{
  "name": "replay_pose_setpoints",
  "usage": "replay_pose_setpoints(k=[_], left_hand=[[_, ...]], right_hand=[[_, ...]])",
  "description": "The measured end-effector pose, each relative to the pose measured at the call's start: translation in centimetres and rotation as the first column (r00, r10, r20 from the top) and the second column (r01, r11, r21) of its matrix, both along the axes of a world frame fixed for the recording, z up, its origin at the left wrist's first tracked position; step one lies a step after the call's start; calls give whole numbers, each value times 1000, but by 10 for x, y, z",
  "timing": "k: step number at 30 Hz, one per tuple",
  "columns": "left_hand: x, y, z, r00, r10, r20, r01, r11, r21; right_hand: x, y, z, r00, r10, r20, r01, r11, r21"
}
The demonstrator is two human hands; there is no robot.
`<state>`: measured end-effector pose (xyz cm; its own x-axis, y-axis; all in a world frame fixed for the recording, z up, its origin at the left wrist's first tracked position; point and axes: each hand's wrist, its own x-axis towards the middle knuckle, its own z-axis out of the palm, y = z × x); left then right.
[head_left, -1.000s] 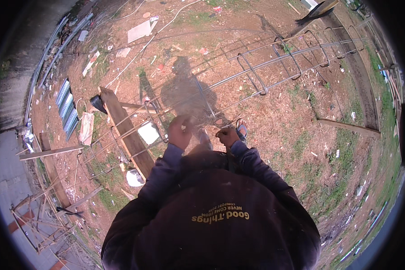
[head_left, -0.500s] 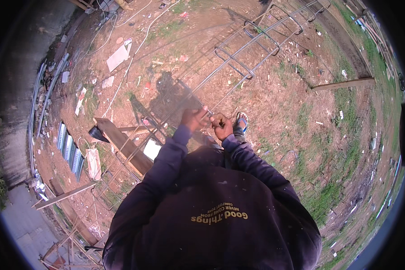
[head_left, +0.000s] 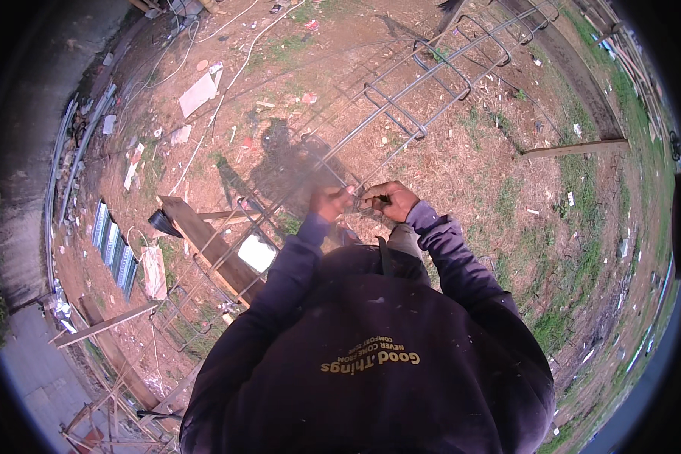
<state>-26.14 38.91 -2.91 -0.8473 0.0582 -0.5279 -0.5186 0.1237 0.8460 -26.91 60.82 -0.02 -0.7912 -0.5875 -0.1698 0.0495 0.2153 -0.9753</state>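
the curled fingers of the left hand and right hand nearly meet; any pinch, i cannot tell. steadying the steel bar just ahead should help.

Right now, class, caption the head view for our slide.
Left hand and right hand close together at a rebar cage outdoors.

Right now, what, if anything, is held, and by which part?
Too small to tell: left hand and right hand are close together at the near rebar.
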Motion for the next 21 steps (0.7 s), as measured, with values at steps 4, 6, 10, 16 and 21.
replay_pose_setpoints(k=[4,6,10,16,21], left_hand=[[5,-1,-14,990,-38,-138,30,998,-60],[6,-1,-15,976,-13,-218,4,999,-42],[11,2,-12,974,-57,-217,9,976,-216],[20,4,-13,871,-82,-484,-25,977,-211],[12,4,-23,947,-141,-288,76,971,-226]], right_hand=[[-64,-5,7,782,370,-501,-79,856,510],[-89,-17,-9,685,383,-620,-80,885,458],[-129,-45,-65,746,606,-276,-247,636,731],[-171,-72,-98,102,949,299,-672,-156,724],[-139,-59,-46,591,799,-114,-511,480,714]])
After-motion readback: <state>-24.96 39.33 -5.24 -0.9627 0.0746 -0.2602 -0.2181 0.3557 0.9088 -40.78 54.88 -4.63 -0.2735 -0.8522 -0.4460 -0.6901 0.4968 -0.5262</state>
